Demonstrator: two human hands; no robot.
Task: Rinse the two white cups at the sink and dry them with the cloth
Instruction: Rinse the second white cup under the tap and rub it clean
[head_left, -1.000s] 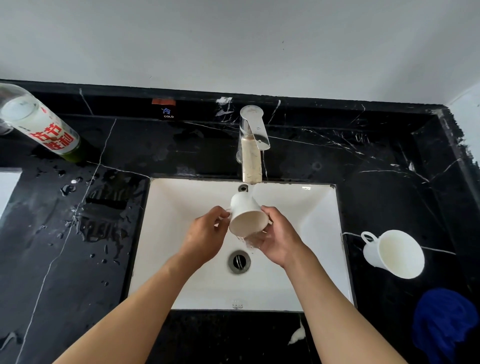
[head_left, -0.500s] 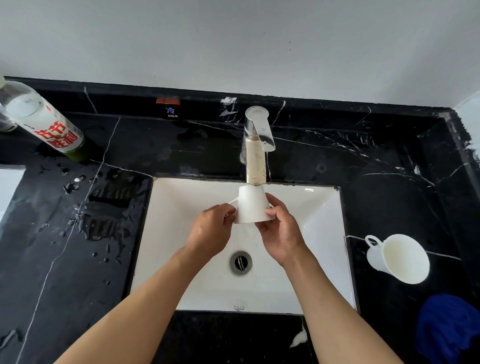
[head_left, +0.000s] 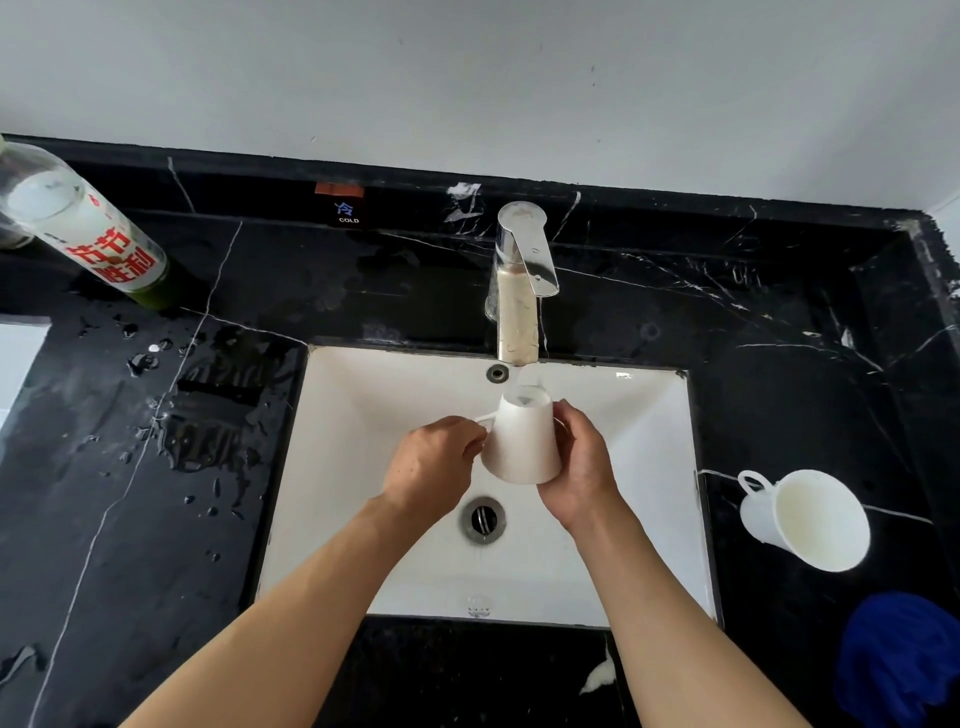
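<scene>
White ceramic cup (head_left: 522, 447), turned upside down with its base uppermost, sits at the centre of the frame, held above a white rectangular sink basin (head_left: 374, 431). A thin stream of water falls from the chrome tap (head_left: 522, 275) directly above onto the cup's upturned base. The left hand (head_left: 431, 467) is at the cup's left side, its fingers curled at the small looped handle, pinching it. The right hand (head_left: 582, 470) wraps the cup's right side, fingers curled round the wall and thumb against the near edge. Both forearms reach in from the lower edge of the frame. Below the cup, the round metal drain (head_left: 483, 519) lies in the bottom of the basin.

A second white cup with a handle (head_left: 805, 517) lies tipped on its side at the right of the frame, on the black marble counter with white veins (head_left: 779, 332), its open mouth facing the viewer and its handle pointing up and left. Just below it, in the lower right corner, rests a crumpled blue cloth (head_left: 904, 660), apart from the cup. In the upper left of the frame stands a clear bottle with red lettering on a white label (head_left: 88, 228), leaning in the wide-angle view. Water droplets and puddles (head_left: 208, 441) cover the counter left of the basin. A small label reading COLD (head_left: 347, 213) is on the black back ledge, upper centre.
</scene>
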